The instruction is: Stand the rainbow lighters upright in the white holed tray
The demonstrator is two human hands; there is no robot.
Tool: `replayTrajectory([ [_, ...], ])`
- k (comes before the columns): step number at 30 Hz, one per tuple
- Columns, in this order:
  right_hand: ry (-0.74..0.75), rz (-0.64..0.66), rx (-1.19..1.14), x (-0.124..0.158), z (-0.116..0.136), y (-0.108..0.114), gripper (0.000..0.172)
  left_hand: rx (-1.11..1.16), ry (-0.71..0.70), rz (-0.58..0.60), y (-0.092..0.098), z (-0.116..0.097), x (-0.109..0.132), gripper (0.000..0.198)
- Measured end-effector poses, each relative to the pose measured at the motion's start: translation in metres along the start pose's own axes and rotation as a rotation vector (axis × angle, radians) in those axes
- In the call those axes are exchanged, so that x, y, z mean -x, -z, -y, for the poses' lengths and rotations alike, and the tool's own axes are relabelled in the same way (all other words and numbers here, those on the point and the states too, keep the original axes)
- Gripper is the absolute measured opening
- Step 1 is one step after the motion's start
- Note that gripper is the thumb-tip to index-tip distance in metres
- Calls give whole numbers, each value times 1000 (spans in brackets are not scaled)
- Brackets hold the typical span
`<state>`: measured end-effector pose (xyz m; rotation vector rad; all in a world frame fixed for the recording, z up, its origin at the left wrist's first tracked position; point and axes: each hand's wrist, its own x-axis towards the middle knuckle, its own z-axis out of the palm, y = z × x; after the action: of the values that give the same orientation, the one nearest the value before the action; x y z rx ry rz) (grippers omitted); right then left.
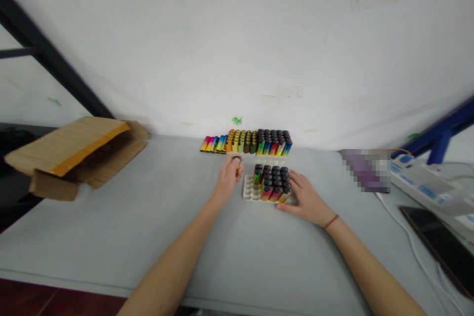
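Observation:
My left hand [228,177] is closed on a lighter [237,159], whose dark top shows above the fingers, just left of a white tray [249,192] with round sockets. Colourful lighters with black tops [274,182] stand upright in the tray's middle and right, while bare sockets show on its left. My right hand [301,197] rests open around the tray's right side, thumb at the front corner and fingers along the lighters. Behind, a second tray holds more black-topped lighters [274,142]. Yellowish lighters [241,141] stand beside it, and several lighters lie flat [214,143] at the far left.
An open cardboard box [85,150] lies on the grey table [148,237] at the left. To the right are a pixelated purple item [365,170], a white power strip [433,187], a dark phone [440,242] and a white cable [403,229]. A wall [237,59] borders the back.

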<state>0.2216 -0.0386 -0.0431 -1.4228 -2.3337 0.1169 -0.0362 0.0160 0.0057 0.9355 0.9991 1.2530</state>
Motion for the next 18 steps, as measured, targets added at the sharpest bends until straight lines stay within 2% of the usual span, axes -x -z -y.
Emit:
replayTrajectory([
  [3, 5, 8, 5, 0, 0, 1, 87, -51, -192, 152, 1, -5, 5, 28],
  [5, 7, 10, 0, 0, 0, 2, 87, -103, -224, 195, 2, -11, 8, 27],
  [10, 0, 13, -6, -1, 1, 3, 87, -323, -341, 175, 9, -22, 5, 21],
  [18, 11, 9, -2, -1, 1, 2, 87, -567, -384, 408, 21, -26, 1, 25],
])
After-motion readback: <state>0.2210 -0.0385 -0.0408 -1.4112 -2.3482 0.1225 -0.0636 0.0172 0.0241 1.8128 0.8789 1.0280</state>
